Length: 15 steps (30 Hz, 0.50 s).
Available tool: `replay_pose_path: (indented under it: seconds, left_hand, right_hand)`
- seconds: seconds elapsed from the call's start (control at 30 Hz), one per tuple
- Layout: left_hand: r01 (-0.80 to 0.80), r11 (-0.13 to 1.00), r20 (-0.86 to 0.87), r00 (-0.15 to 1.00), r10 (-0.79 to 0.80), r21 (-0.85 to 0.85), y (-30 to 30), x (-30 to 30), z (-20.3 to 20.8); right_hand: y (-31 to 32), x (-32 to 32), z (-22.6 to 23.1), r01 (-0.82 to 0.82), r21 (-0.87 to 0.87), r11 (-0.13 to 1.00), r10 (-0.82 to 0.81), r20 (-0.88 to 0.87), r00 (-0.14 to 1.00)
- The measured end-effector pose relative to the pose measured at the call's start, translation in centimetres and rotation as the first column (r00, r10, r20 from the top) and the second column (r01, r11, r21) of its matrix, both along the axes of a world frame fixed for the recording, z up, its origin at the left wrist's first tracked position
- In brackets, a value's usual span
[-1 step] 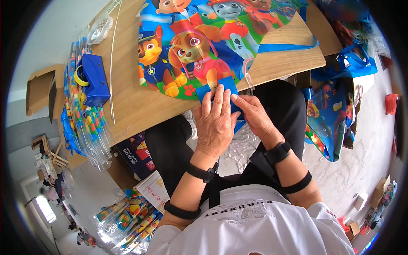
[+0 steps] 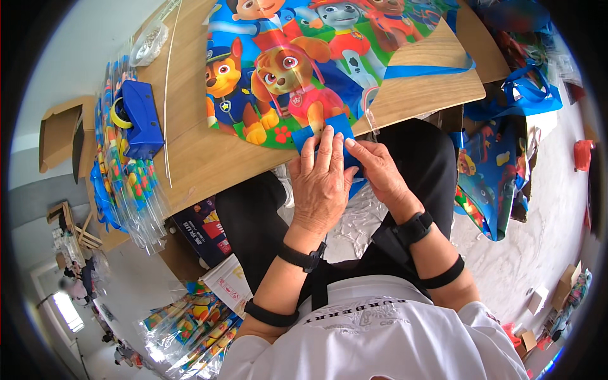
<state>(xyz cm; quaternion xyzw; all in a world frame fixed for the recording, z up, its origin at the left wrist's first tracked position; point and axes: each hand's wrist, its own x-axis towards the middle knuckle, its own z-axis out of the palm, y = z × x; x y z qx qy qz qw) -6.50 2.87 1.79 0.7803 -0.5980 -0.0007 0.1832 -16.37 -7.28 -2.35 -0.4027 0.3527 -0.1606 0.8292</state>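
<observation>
Left hand (image 2: 321, 183) lies unclenched, fingers straight, on a blue strip (image 2: 340, 123) at a cartoon sheet's (image 2: 297, 76) lower edge on the tabletop (image 2: 190, 155), seemingly steadying it; right hand (image 2: 383, 174) touches alongside, grip unclear.

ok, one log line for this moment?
left hand: fingers on blue strip | right hand: at strip's right side | cartoon-dog sheet: on wooden table | tape dispenser: left

Left hand (image 2: 322, 180): back up, fingers stretched forward, nearly together.
Right hand (image 2: 383, 176): angled inward, thumb tip just beside left fingers; grip hidden from above.
Left forearm (image 2: 281, 281): slanting forward and inward.
Right forearm (image 2: 434, 248): slanting forward-left.
</observation>
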Motion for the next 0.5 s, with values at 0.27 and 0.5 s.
replay_pose_path:
  seconds: [0.27, 0.5]
  left_hand:
    - [-0.004, 1.000, 0.038, 0.999, 0.004, 0.013, -0.3, 0.1, -0.3]
    - [0.007, 1.000, 0.045, 0.999, -0.006, -0.013, -0.2, 0.1, -0.7]
  right_hand:
    - [-0.1, 1.2, 2.0, 0.167, -0.044, 0.985, -0.172, -0.141, 0.975]
    - [-0.2, 1.5, 1.3, 0.243, 0.014, 0.970, -0.239, -0.123, 0.963]
